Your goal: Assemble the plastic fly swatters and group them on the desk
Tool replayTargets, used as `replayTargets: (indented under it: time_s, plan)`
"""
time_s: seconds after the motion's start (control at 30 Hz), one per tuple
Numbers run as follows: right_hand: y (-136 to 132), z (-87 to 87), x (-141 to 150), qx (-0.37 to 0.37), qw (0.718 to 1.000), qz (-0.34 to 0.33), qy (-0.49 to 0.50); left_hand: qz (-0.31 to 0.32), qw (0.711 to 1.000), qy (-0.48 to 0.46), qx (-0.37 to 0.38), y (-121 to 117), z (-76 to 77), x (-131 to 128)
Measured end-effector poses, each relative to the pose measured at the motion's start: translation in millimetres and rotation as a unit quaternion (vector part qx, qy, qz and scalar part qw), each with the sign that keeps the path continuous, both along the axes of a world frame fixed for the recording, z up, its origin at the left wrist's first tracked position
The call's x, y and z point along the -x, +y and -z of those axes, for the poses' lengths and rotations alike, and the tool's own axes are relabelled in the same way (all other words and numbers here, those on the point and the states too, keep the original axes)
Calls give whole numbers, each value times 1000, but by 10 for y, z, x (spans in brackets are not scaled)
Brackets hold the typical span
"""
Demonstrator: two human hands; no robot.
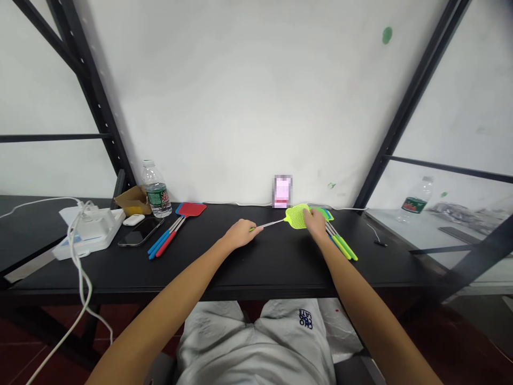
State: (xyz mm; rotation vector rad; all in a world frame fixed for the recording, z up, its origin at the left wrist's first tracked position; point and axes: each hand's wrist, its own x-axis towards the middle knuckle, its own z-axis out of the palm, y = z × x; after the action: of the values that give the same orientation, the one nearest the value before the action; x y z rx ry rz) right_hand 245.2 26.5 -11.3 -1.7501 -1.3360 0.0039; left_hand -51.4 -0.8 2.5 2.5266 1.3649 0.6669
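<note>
A yellow-green fly swatter is stretched sideways between my hands above the black tabletop. My left hand is closed around its handle, with the thin metal rod pointing right. On the right, my right hand grips the edge of the perforated head, its thumb lying over the mesh. Beside and partly behind that hand lie several more swatters with green and yellow-green handles; their heads are partly hidden. At the left, a red swatter rests with blue-handled swatters.
A water bottle stands at the back left by a cardboard box, a white case and a phone. A power strip trails white cables at far left. A blurred pink card or screen leans on the wall.
</note>
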Motion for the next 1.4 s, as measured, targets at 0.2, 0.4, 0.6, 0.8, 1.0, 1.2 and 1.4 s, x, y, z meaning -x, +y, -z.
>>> replayTargets:
  time_s: [0.2,0.4,0.6,0.8,1.0,1.2,1.4]
  plan:
    - [-8,11,18,-29,999,-30,15,10,1000,-8,3,26,16,23]
    - [-59,-20,63,-12,992,-101,73,16,1000,-18,11,11,23,5]
    - [-88,-25,103,-6,989,-123,85,8,1000,-16,7,-8,-5,17]
    - [-80,-22,94,11,987,-131,89,2,1000,-2,-5,-6,-13,21]
    - [-73,-1,102,42,986,-142,70,-4,1000,8,-12,0,-7,22]
    - [-53,-38,125,7,982,-121,147,-22,1000,11,-11,-12,4,-13]
    - [-114,-165,212,-58,870,-222,437,-54,995,-64,-61,-6,19,-88]
